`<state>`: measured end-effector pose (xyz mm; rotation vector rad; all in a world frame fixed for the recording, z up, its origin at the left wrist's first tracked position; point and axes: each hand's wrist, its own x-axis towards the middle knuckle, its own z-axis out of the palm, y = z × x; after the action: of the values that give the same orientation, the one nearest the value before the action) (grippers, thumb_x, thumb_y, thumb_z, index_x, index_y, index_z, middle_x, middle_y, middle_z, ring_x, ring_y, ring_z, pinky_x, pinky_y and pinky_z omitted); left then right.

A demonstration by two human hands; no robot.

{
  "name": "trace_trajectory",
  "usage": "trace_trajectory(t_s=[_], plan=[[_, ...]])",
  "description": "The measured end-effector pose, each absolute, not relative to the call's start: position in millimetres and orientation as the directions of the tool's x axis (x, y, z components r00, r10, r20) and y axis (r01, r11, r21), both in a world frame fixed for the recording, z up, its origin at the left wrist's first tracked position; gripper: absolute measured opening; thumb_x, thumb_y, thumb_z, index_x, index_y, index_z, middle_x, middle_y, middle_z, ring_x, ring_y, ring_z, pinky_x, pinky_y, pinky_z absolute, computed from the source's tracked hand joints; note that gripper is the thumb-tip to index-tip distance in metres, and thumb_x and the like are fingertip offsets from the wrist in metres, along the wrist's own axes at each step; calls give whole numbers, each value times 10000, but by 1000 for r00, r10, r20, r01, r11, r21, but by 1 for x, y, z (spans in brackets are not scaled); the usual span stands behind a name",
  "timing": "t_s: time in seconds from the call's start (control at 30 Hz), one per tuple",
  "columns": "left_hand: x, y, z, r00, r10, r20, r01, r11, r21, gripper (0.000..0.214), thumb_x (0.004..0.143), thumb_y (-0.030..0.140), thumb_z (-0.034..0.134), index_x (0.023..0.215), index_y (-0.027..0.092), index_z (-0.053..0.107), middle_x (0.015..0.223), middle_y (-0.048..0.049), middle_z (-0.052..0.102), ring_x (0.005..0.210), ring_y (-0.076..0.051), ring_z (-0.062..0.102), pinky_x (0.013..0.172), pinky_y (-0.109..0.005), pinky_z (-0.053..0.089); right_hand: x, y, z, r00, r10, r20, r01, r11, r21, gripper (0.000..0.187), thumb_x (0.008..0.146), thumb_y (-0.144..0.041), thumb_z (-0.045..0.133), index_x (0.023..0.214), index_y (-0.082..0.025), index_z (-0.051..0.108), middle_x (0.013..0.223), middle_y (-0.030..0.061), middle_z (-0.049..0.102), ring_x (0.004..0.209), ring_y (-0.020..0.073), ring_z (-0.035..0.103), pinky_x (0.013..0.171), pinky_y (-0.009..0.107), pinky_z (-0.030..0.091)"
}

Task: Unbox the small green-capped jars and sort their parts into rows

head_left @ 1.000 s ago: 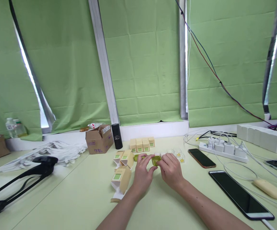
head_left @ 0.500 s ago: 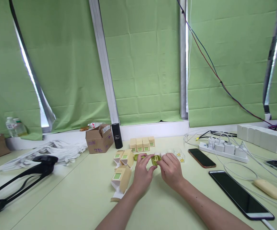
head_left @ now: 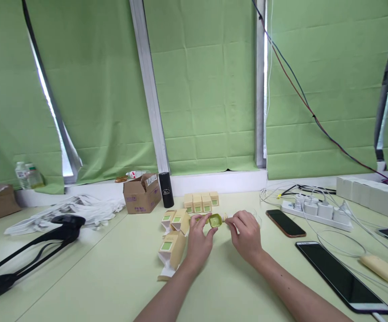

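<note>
Bare hands (head_left: 199, 245), bare forearms (head_left: 281, 281)

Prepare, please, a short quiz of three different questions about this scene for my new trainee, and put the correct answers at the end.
1. Multiple choice. What does the left hand hold?
A) a smartphone
B) a small green square container
C) a water bottle

2. True or false? In the picture, the black cylinder stands to the right of the opened cardboard box with purple print.

3. Fill in the missing word. Of the two hands, the ____ one is nearer to the white power strip.

Key
1. B
2. True
3. right: the right hand is on the strip's side.
</note>
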<state>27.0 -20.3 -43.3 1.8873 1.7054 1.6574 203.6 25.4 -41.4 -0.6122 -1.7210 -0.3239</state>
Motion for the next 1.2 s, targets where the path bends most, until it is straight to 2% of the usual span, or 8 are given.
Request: trace_trajectory(t_s=[0.13, 0.23, 0.43, 0.57, 0.67, 0.83, 1.07, 1.2], plan=[[22, -17, -45, -353, 728, 588, 616, -292, 731, 405, 881, 310, 672, 1285, 274, 667, 1232, -91, 547, 1153, -262, 595, 1032, -423, 481, 206, 38, -41, -101, 377, 921, 527, 805, -271, 155, 983, -177, 544, 888, -225, 656, 884, 52, 684, 848, 215, 590, 735, 336, 402], [19, -15, -46, -404, 717, 568, 590, -270, 761, 419, 912, 354, 632, 1320, 263, 624, 1243, -102, 554, 1151, -259, 613, 1010, -413, 493, 204, 46, -40, -162, 468, 869, 559, 769, -310, 147, 958, -173, 574, 859, -229, 668, 887, 40, 725, 872, 225, 602, 769, 344, 394], [18, -16, -41, -438, 696, 569, 561, -283, 778, 360, 939, 356, 596, 1279, 237, 593, 1250, -130, 595, 1148, -271, 624, 945, -406, 503, 184, 56, -30, -377, 599, 706, 687, 692, -221, 225, 887, -56, 602, 794, -226, 715, 861, 34, 767, 909, 219, 593, 800, 343, 346], [18, -17, -40, -441, 695, 567, 574, -267, 774, 277, 957, 382, 569, 1194, 247, 608, 1206, -114, 624, 1058, -257, 638, 880, -388, 509, 165, 65, -33, -430, 677, 597, 767, 623, -154, 241, 854, -45, 618, 811, -231, 764, 877, 56, 773, 940, 229, 577, 813, 347, 331], [18, -18, -40, -453, 695, 559, 574, -253, 779, 283, 959, 417, 568, 1183, 251, 612, 1179, -111, 636, 1002, -254, 649, 844, -377, 509, 154, 70, -43, -432, 699, 570, 784, 603, -146, 235, 825, -48, 640, 789, -228, 786, 891, 76, 768, 954, 242, 561, 808, 357, 325], [19, -20, -38, -455, 704, 545, 543, -266, 797, 283, 971, 439, 540, 1164, 245, 613, 1181, -120, 641, 1079, -267, 655, 869, -373, 509, 146, 72, -58, -436, 715, 547, 805, 582, -119, 226, 824, -47, 646, 764, -207, 795, 893, 112, 746, 984, 266, 539, 831, 378, 309], [17, -16, -42, -454, 702, 548, 534, -278, 798, 259, 975, 466, 526, 1084, 245, 604, 1127, -102, 679, 1039, -262, 675, 858, -364, 506, 149, 65, -57, -462, 682, 567, 800, 597, -66, 235, 858, -42, 600, 806, -180, 782, 929, 128, 723, 1027, 276, 530, 860, 399, 315], [17, -12, -43, -467, 718, 516, 461, -300, 835, 257, 983, 493, 511, 1029, 249, 577, 1046, -79, 719, 990, -254, 699, 830, -343, 491, 158, 42, -55, -510, 665, 546, 779, 626, -34, 223, 809, -4, 606, 825, -185, 736, 958, 101, 715, 960, 241, 577, 738, 348, 325]])
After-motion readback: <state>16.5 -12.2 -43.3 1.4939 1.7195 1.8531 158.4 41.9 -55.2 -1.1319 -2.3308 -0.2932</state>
